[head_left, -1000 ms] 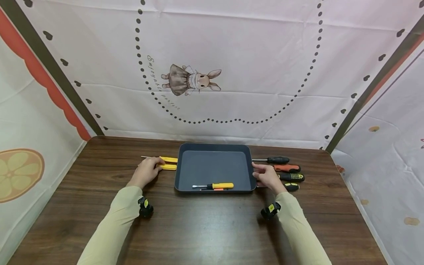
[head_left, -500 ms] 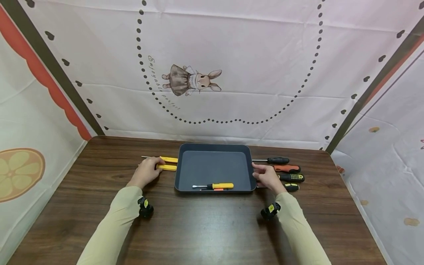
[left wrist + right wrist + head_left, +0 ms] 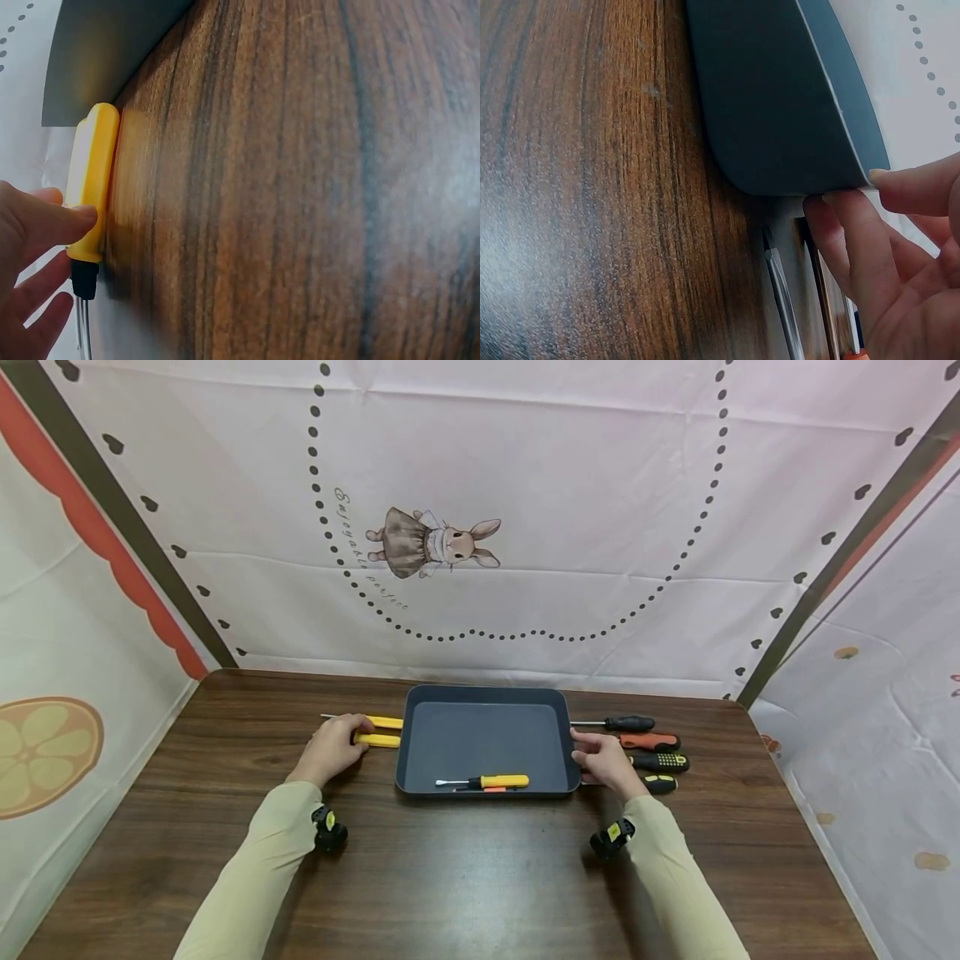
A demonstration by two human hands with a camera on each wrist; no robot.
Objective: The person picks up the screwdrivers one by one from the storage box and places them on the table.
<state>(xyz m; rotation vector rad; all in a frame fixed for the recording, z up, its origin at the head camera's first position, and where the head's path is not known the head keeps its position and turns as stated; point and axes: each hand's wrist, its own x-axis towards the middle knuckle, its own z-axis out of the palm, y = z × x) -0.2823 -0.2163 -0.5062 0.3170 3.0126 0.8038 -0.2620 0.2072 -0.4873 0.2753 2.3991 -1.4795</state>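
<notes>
In the head view a dark grey rectangular tray [image 3: 487,727] lies on the table, with a yellow-and-black screwdriver [image 3: 504,781] inside along its near side. A smaller orange-marked tool [image 3: 495,789] is partly hidden behind that one. My left hand [image 3: 330,750] pinches the yellow handle of a screwdriver [image 3: 96,169] lying left of the tray, thumb on top. Beyond it lies a second yellow-handled screwdriver [image 3: 386,722], its shaft partly covered by the hand. My right hand [image 3: 900,262] pinches the tray's right wall at the rim, thumb inside and fingers outside.
Several screwdrivers lie right of the tray: a black one [image 3: 630,723], an orange one [image 3: 651,742], a black one with yellow dots [image 3: 663,762] and a black-and-yellow one [image 3: 662,783]. A printed cloth [image 3: 570,510] hangs behind the brown wooden table [image 3: 480,877].
The nearer yellow screwdriver under my left hand has shifted very slightly, its tray-side end toward me. My right hand and the tray stay where they were.
</notes>
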